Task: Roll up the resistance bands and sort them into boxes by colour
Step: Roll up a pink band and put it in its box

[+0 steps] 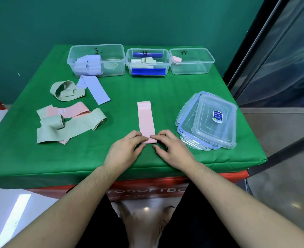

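A pink band lies flat and lengthwise in the middle of the green table. Its near end is folded over into the start of a roll. My left hand and my right hand pinch that rolled end from either side. At the back stand three clear boxes: the left box holds several lilac rolls, the middle box holds green rolls and two blue pieces, the right box holds one pink roll.
Loose bands lie on the left: a green loop, a lilac band, and a heap of green and pink bands. A stack of clear box lids sits at the right. The table's front edge runs just below my wrists.
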A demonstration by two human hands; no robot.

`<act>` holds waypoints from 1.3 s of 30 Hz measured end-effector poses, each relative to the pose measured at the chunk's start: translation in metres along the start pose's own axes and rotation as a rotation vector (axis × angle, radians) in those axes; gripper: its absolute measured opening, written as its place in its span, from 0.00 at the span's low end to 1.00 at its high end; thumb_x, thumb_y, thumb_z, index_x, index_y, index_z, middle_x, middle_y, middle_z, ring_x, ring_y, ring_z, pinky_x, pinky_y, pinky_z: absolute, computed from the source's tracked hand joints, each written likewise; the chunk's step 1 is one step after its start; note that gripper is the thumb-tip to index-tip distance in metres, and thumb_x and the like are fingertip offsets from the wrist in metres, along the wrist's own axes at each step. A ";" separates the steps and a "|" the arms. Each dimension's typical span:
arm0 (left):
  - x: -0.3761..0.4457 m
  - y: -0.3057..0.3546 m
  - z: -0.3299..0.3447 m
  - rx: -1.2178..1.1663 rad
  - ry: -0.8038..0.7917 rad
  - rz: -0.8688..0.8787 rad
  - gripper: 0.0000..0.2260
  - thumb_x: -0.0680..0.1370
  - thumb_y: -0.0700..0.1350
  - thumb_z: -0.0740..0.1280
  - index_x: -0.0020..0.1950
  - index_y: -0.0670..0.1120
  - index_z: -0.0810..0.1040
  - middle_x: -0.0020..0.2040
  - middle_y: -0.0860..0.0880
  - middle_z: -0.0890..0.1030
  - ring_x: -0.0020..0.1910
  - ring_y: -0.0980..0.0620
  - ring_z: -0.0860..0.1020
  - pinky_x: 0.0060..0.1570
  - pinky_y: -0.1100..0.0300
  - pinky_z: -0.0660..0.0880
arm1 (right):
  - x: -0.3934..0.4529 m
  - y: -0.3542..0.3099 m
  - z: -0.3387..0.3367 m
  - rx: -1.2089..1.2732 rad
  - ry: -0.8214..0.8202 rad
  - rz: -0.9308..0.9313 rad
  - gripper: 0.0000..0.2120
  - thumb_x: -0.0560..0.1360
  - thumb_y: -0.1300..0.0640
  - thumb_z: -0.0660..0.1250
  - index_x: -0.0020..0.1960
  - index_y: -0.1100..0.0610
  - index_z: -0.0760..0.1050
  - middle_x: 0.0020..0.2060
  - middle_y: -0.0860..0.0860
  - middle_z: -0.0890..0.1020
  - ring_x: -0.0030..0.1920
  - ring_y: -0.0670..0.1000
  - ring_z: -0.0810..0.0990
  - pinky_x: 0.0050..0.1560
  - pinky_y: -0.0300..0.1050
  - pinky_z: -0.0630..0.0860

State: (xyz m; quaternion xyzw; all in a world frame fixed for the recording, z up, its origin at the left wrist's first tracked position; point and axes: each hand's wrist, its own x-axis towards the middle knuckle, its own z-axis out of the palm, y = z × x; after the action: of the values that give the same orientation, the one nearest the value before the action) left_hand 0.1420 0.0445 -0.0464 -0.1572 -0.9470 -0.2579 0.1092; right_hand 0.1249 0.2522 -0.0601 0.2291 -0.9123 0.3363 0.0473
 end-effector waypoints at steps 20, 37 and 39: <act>-0.041 0.005 -0.006 -0.083 0.011 0.080 0.13 0.80 0.56 0.61 0.55 0.53 0.81 0.51 0.59 0.79 0.45 0.55 0.80 0.42 0.60 0.76 | -0.035 -0.020 0.004 0.073 0.059 -0.075 0.08 0.76 0.54 0.70 0.54 0.49 0.80 0.49 0.42 0.78 0.52 0.45 0.78 0.53 0.49 0.75; -0.038 0.010 -0.005 -0.076 0.048 -0.019 0.08 0.78 0.46 0.71 0.57 0.51 0.82 0.53 0.58 0.78 0.42 0.58 0.73 0.38 0.62 0.72 | -0.022 -0.022 0.000 0.061 0.029 -0.044 0.09 0.75 0.54 0.70 0.55 0.50 0.80 0.50 0.41 0.77 0.50 0.44 0.78 0.52 0.40 0.74; -0.036 0.010 -0.004 -0.067 0.035 -0.036 0.09 0.79 0.47 0.69 0.58 0.52 0.82 0.53 0.59 0.78 0.43 0.57 0.75 0.39 0.61 0.73 | -0.023 -0.022 0.000 0.048 0.034 -0.054 0.10 0.75 0.54 0.70 0.57 0.50 0.80 0.51 0.41 0.75 0.50 0.44 0.77 0.51 0.39 0.73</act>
State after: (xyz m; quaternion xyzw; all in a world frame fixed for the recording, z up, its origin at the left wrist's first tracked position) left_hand 0.1791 0.0416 -0.0488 -0.1393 -0.9384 -0.2943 0.1158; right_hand 0.1551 0.2463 -0.0520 0.2488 -0.8965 0.3606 0.0662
